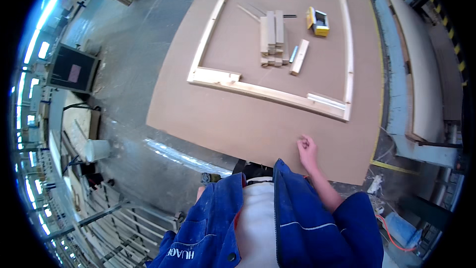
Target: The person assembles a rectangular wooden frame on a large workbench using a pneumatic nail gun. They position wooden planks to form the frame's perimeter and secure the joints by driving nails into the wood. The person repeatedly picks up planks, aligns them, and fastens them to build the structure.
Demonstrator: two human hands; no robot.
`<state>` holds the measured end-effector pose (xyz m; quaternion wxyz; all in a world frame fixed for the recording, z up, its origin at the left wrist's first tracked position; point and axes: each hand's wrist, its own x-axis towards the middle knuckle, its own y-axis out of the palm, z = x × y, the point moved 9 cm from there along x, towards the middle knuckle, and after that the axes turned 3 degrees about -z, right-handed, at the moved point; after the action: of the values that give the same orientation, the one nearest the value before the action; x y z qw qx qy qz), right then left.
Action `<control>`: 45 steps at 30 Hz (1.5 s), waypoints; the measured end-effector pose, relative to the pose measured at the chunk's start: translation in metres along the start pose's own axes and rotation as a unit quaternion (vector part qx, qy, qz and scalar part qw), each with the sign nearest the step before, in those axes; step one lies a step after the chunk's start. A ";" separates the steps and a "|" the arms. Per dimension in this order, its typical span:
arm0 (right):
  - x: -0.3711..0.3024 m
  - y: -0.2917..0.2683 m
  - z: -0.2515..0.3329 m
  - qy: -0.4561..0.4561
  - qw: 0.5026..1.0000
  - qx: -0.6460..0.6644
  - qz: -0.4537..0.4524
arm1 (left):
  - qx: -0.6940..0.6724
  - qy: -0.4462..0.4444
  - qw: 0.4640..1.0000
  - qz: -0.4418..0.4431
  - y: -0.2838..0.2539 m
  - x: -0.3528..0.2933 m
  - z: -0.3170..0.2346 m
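Sheet (223, 124), big, flat, brown, fills centre of frame. Pale timber frame (277, 95) lies flat on it, 3 rails visible, far end cut off at top edge. Handling, my read: rails stiff, fairly light, raw wood so decent grip; long span could rack if corners aren't fixed, can't tell if they are. Best hold: both side rails, close to the 2 near corners. Looks: pale yellow, straight-grained, a few knots. Block stack (271, 34) sits inside it, upper centre. 2 short pieces lie along the near rail: left block (218, 75), right block (326, 100). Yellow box (321, 32) upper right of centre. Right hand (308, 145) below near rail, fingers loosely curled, can't tell if pinching anything small. Left hand mostly hidden by the jacket (208, 218), state unknown.
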<state>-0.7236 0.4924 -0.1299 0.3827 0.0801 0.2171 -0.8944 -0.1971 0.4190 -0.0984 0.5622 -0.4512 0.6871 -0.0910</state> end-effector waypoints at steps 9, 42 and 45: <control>-0.018 -0.144 -0.039 0.029 0.986 -0.075 -0.143 | 0.126 0.207 0.968 0.070 0.021 0.004 -0.186; 0.181 -0.199 0.008 -0.077 0.951 -0.295 0.047 | -0.102 0.221 0.970 -0.007 0.256 -0.072 -0.539; 0.183 -0.201 0.009 -0.047 0.957 -0.279 0.068 | -0.053 0.164 0.985 0.003 0.272 -0.066 -0.529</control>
<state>-0.9950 0.4925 -0.1125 0.4597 -0.0571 0.4337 -0.7729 -0.7927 0.4207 -0.0388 0.4170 -0.4572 0.7755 -0.1254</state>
